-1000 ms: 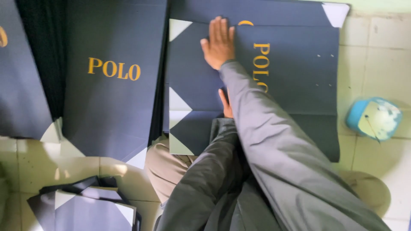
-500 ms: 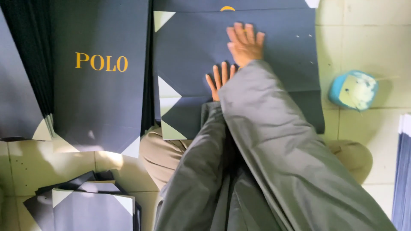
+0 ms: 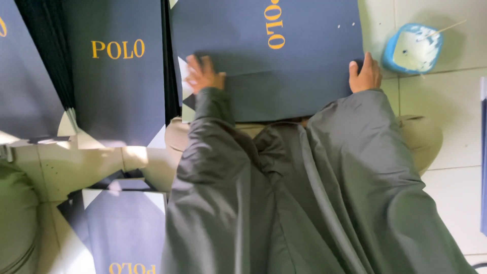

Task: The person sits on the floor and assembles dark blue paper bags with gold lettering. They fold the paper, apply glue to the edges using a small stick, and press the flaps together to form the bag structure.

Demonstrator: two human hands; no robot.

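A flat navy paper bag sheet (image 3: 284,66) with gold lettering lies on the tiled floor in front of my knees. My left hand (image 3: 203,75) rests on its left edge with the fingers on top, next to a small white corner. At the right edge, my right hand (image 3: 365,76) curls its fingers around the sheet. A fold line runs across the sheet between the two hands. My grey sleeves hide the sheet's near edge.
A stack of navy bags (image 3: 122,86) with gold lettering lies to the left, with more at the far left (image 3: 23,76). Another bag (image 3: 124,233) lies at lower left. A blue bowl of white paste (image 3: 413,48) with a stick stands at the upper right.
Both hands were pressing near the sheet's middle. They have spread apart to its left and right edges, and the sheet now shows its lettered face with a fold across it.
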